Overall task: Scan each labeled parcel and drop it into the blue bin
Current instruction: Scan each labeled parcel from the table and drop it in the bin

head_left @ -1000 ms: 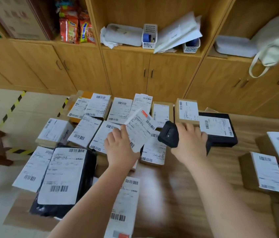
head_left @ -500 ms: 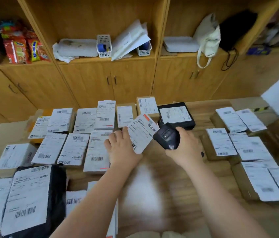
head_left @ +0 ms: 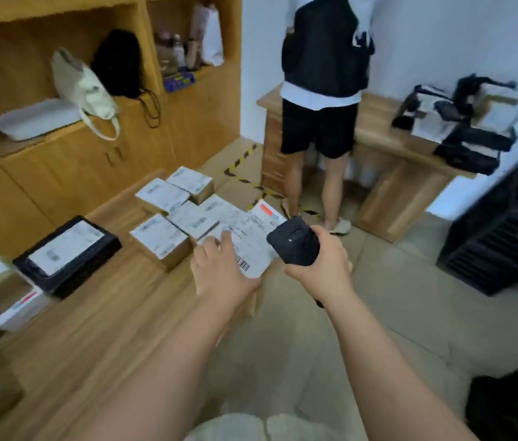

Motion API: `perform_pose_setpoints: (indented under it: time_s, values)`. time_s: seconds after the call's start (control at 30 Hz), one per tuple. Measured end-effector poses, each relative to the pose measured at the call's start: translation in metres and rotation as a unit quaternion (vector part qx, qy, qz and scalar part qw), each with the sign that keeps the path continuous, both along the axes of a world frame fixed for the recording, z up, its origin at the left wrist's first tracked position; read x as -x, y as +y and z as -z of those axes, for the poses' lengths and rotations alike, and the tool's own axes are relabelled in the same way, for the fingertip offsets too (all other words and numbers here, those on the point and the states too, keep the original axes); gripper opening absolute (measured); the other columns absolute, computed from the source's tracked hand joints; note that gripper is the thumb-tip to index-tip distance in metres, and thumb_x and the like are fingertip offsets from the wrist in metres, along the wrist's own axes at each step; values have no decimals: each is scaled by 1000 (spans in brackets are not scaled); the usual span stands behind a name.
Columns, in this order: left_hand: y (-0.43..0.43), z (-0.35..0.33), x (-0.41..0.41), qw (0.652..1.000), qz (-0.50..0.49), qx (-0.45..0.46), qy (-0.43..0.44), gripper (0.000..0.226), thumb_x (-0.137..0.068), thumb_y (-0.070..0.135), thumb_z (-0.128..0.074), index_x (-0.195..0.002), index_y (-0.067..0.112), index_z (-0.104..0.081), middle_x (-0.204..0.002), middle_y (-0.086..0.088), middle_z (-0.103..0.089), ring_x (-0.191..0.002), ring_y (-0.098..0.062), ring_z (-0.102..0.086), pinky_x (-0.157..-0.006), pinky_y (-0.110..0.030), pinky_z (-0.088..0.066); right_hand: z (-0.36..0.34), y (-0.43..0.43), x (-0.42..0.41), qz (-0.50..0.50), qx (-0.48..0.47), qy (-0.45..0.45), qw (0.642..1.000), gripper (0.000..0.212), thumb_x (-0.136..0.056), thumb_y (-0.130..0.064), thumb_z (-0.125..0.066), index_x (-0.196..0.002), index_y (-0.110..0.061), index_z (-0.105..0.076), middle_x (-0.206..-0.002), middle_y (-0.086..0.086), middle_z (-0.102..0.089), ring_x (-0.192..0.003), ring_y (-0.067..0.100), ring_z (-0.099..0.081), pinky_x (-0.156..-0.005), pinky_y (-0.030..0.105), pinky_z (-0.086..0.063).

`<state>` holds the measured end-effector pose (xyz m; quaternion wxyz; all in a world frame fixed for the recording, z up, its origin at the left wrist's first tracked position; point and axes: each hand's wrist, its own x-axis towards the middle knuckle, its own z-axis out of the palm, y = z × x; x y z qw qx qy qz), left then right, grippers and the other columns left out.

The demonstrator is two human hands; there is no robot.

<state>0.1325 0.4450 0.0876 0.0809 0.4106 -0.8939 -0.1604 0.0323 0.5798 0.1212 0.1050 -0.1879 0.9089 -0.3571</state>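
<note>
My left hand (head_left: pixel 221 270) holds a flat parcel with a white shipping label (head_left: pixel 252 238), tilted, with a red patch at its far corner and a barcode near my thumb. My right hand (head_left: pixel 322 265) grips a black handheld scanner (head_left: pixel 294 240), whose head touches or overlaps the label's right edge. Both hands hover over the right edge of the wooden table (head_left: pixel 101 313). Several labeled cardboard parcels (head_left: pixel 160 238) and a black labeled parcel (head_left: pixel 66 253) lie on the table. No blue bin shows plainly.
A person (head_left: pixel 322 100) in black shorts stands ahead at a wooden desk (head_left: pixel 391 148) stacked with black parcels. Wooden cabinets (head_left: pixel 69 160) with bags line the left wall. A black slatted crate (head_left: pixel 512 224) stands at right, a dark object (head_left: pixel 515 405) at bottom right. Tiled floor lies between.
The view has swung far to the right, away from the parcel rows to the table's right end and the floor. Both hands moved right with the parcel and scanner still held together.
</note>
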Motion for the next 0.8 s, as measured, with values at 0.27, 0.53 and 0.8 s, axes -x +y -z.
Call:
perform_pose_setpoints:
  time_s: [0.27, 0.53, 0.8]
  values:
    - [173, -6, 161, 991, 109, -74, 36, 107, -49, 65, -83, -137, 19, -41, -128, -11, -46, -122, -34, -39, -101, -39, -33, -6, 215, 107, 164, 2, 23, 986, 70, -61, -29, -81, -124, -34, -52, -119, -7, -57, -114, 23, -54, -92, 40, -44]
    - [290, 22, 258, 969, 214, -124, 1, 99, -45, 72, -80, -121, 18, -49, -115, -8, -56, -112, -30, -44, -86, -35, -34, 14, 368, 173, 271, -91, 22, 958, 83, -69, -34, -78, -142, -36, -38, -128, -5, -49, -121, 24, -46, -99, 40, -36]
    - [377, 36, 396, 931, 337, -136, -22, 108, -32, 80, -67, -124, 25, -53, -117, -6, -58, -115, -30, -45, -93, -37, -40, 39, 448, 242, 361, -141, 9, 922, 75, -69, -37, -76, -136, -34, -43, -124, -5, -51, -116, 23, -48, -98, 42, -36]
